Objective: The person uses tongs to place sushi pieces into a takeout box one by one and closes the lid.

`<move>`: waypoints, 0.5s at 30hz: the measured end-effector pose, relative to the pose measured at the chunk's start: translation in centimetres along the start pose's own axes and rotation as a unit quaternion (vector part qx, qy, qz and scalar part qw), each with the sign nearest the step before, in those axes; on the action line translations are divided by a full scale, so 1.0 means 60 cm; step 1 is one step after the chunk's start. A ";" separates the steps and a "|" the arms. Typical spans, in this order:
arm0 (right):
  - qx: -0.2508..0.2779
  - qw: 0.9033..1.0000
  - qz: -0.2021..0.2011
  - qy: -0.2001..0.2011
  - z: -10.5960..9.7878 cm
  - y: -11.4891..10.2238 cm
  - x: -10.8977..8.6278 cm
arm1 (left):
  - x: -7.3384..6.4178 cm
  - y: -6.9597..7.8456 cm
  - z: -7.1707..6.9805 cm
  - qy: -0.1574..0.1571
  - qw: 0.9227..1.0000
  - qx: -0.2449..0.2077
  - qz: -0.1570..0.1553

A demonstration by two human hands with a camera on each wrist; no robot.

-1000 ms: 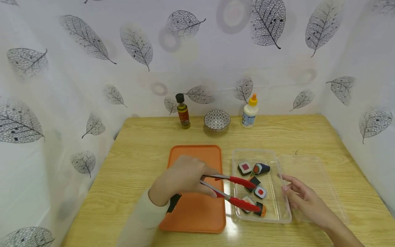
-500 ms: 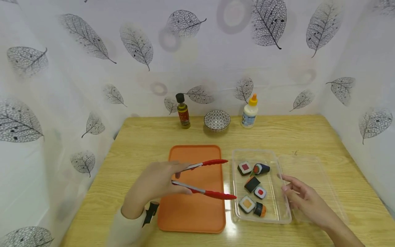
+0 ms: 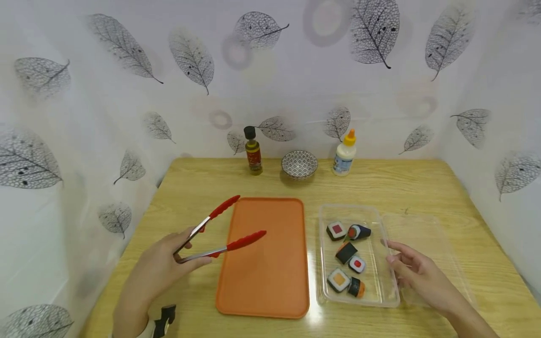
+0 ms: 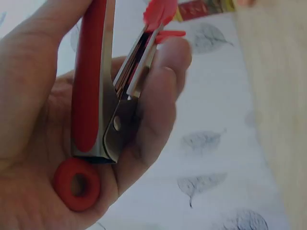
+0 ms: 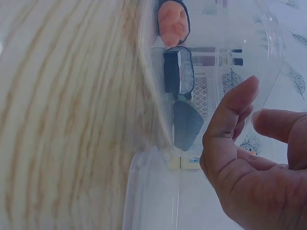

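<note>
My left hand [image 3: 158, 267] holds red-tipped metal tongs [image 3: 246, 240] with their arms spread, at the left side of an orange tray [image 3: 266, 267]. Nothing is between the tong tips. In the left wrist view the handle [image 4: 88, 81] lies in the palm, a red ring [image 4: 76, 184] at its end. On the right, my right hand [image 3: 422, 277] pinches the side rim of a clear plastic container [image 3: 348, 206]. Inside are several toy-like sushi pieces, among them a yellow-centred roll [image 3: 338, 280], a dark cone-shaped hand roll [image 3: 359, 232] and an orange-topped piece [image 3: 356, 287].
A clear lid [image 3: 427, 234] lies right of the container, partly under the right hand. Along the back stand a dark-capped sauce bottle [image 3: 253, 155], a patterned bowl [image 3: 299, 165] and a white bottle with a yellow cap [image 3: 345, 155]. A leaf-print curtain [image 3: 190, 117] encloses the wooden table [image 3: 198, 188].
The left hand has swung left with the tongs, from over the container across the orange tray to its left side. The right hand and the sushi pieces have stayed in place.
</note>
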State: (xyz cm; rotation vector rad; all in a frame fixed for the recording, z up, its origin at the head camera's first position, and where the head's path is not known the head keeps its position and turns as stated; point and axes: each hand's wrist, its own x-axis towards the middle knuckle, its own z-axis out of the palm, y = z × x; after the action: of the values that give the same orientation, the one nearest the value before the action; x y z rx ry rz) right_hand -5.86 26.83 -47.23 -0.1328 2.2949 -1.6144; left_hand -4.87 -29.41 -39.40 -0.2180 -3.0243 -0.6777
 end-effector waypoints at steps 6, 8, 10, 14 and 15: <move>-0.003 1.000 -0.007 0.002 0.001 0.004 -0.002 | -0.032 -0.035 -0.001 0.032 0.998 0.006 -0.045; -0.002 1.000 -0.010 -0.001 0.002 0.006 -0.001 | -0.039 -0.044 0.004 0.036 0.998 0.014 -0.056; -0.003 1.000 -0.011 -0.002 0.002 0.008 -0.001 | -0.044 -0.053 0.011 0.033 0.996 0.015 -0.079; -0.007 1.000 -0.006 -0.001 0.002 0.008 -0.001 | -0.048 -0.062 0.034 0.018 0.988 0.001 -0.155; -0.009 1.000 -0.004 0.000 0.002 0.007 -0.001 | -0.048 -0.063 0.041 0.019 0.985 -0.008 -0.172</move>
State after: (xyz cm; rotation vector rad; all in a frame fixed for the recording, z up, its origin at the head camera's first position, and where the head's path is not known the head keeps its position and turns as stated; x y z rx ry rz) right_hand -5.72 26.91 -47.66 -0.1466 2.3110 -1.5985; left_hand -2.60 -32.11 -43.37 0.3228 -3.0480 -0.7142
